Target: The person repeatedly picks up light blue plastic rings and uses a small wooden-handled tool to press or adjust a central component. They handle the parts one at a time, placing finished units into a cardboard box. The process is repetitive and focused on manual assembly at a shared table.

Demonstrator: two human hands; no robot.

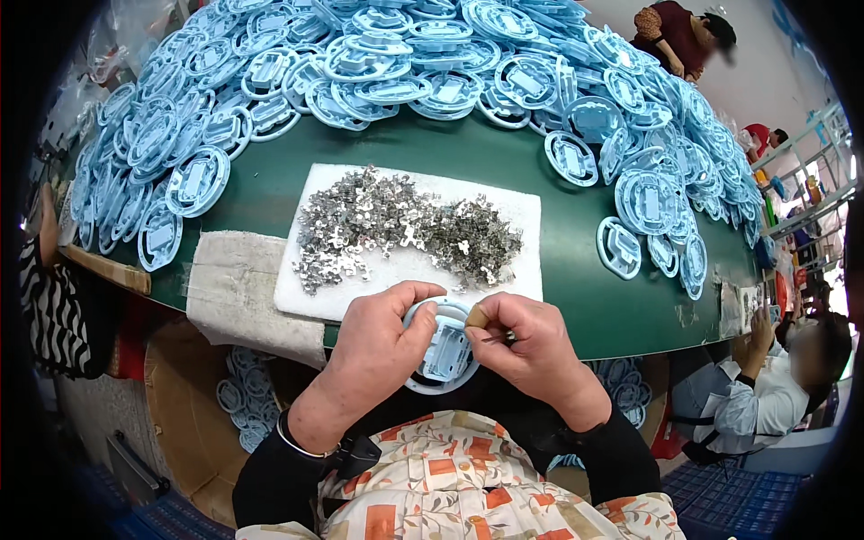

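Close to my body, at the table's near edge, I hold a round light-blue plastic part with a rectangular compartment in its middle. My left hand is closed on its left rim, thumb on top. At the right rim my right hand pinches a small dark metal piece, mostly hidden by the fingers; a tan cover sits on one fingertip. Just beyond my hands, a heap of small shiny metal clips lies on a white foam board.
A large pile of similar blue parts covers the far side of the green table. A whitish cloth-like pad lies left of the board. Below, a cardboard box contains more parts. Other people sit at left and right.
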